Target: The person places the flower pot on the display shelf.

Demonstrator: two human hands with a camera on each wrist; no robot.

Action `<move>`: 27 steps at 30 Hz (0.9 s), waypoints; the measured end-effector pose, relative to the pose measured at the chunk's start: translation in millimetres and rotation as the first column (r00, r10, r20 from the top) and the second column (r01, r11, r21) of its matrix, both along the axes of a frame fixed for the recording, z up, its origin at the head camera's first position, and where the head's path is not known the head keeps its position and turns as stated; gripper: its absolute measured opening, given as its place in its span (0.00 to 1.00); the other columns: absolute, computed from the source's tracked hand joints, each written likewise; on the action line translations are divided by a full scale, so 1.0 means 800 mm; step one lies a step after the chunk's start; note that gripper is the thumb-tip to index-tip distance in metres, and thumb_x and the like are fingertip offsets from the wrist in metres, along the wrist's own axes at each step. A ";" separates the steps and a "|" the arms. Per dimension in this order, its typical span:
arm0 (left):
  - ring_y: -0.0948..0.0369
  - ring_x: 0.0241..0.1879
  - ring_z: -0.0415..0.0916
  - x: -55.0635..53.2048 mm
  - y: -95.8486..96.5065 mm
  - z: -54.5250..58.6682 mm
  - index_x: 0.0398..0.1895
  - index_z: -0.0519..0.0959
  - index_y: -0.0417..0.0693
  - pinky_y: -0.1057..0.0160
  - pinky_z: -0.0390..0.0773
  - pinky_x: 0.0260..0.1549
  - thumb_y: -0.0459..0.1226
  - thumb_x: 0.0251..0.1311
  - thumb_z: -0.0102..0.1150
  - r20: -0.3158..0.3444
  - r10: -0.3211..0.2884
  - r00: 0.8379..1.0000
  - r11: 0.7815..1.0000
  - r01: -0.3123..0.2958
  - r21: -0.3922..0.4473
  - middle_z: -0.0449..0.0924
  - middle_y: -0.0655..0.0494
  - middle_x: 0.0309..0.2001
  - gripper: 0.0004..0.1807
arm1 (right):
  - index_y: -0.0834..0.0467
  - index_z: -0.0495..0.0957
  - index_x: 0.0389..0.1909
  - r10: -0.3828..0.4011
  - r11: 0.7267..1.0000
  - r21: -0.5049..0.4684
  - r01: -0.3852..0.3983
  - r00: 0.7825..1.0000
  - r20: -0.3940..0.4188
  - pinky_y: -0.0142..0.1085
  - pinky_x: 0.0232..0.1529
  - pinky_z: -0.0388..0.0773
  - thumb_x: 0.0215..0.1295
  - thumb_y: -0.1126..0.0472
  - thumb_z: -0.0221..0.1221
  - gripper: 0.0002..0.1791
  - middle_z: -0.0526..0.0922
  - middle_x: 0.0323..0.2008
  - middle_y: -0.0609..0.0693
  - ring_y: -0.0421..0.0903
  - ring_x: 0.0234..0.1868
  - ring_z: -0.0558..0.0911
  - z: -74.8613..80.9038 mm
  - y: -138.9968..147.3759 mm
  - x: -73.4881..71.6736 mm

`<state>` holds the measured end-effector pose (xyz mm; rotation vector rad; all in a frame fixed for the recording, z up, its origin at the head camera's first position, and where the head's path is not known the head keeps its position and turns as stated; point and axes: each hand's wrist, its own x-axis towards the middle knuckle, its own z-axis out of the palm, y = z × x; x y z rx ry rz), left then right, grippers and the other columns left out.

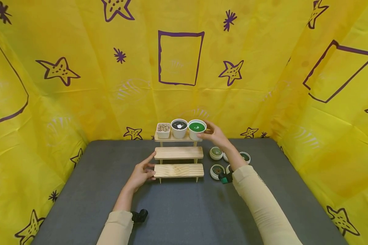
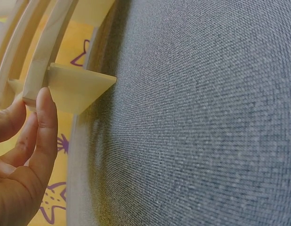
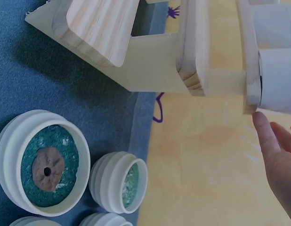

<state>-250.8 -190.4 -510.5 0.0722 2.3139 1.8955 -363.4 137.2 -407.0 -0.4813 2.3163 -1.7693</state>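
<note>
A three-tier wooden stand [image 1: 178, 171] rises at the middle of the table. My left hand [image 1: 139, 175] grips its left end, fingertips and thumb on the ends of the lower shelves; the left wrist view shows the fingers against a shelf edge [image 2: 35, 89]. On the top shelf stand a square white pot of beige bits [image 1: 163, 128], a round white pot with dark filling [image 1: 179, 125] and a white pot with green filling [image 1: 197, 127]. My right hand [image 1: 216, 136] holds the green-filled pot by its right side, one fingertip at the shelf's end in the right wrist view.
Several ribbed white pots stand right of the stand, among them one with green and brown filling [image 3: 47, 168] and a smaller one [image 3: 131, 186]. My right forearm partly hides them. Yellow patterned cloth [image 1: 181, 102] surrounds the grey table [image 1: 178, 211].
</note>
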 end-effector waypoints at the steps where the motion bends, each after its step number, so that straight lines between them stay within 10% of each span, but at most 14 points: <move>1: 0.59 0.30 0.76 0.000 0.000 0.000 0.77 0.57 0.63 0.54 0.88 0.36 0.19 0.60 0.54 0.000 0.000 1.000 1.000 0.000 0.000 0.69 0.30 0.56 0.46 | 0.59 0.49 0.78 -0.004 1.000 0.000 0.004 1.000 0.000 0.59 0.71 0.66 0.61 0.61 0.63 0.48 0.62 0.74 0.61 0.64 0.70 0.69 0.000 0.001 0.001; 27: 0.59 0.32 0.77 -0.001 -0.001 0.001 0.77 0.57 0.64 0.56 0.88 0.35 0.19 0.61 0.54 0.005 0.001 1.000 1.000 -0.001 -0.009 0.70 0.29 0.57 0.45 | 0.57 0.57 0.76 -0.092 0.994 0.066 0.090 0.995 0.025 0.58 0.71 0.66 0.65 0.58 0.64 0.41 0.64 0.73 0.63 0.64 0.71 0.68 -0.029 0.093 0.017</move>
